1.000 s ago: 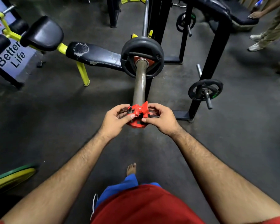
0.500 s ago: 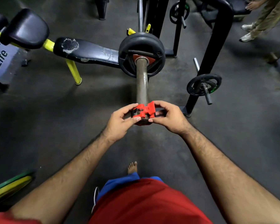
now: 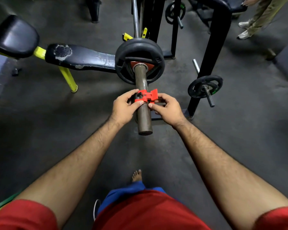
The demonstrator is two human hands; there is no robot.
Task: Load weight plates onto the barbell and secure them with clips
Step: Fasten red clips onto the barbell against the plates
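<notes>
Red clip sits around the barbell sleeve, partway along, apart from the black weight plate. Its underside is hidden by the sleeve; lever state unclear. Sleeve's long axis runs away from the viewer, free end nearest. Left hand and right hand both pinch the clip from opposite sides. Bench behind, floor below.

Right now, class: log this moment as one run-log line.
step: clip onto sleeve | left hand: holds clip | right hand: holds clip | clip: on sleeve, short of plate | lever: looks open
</notes>
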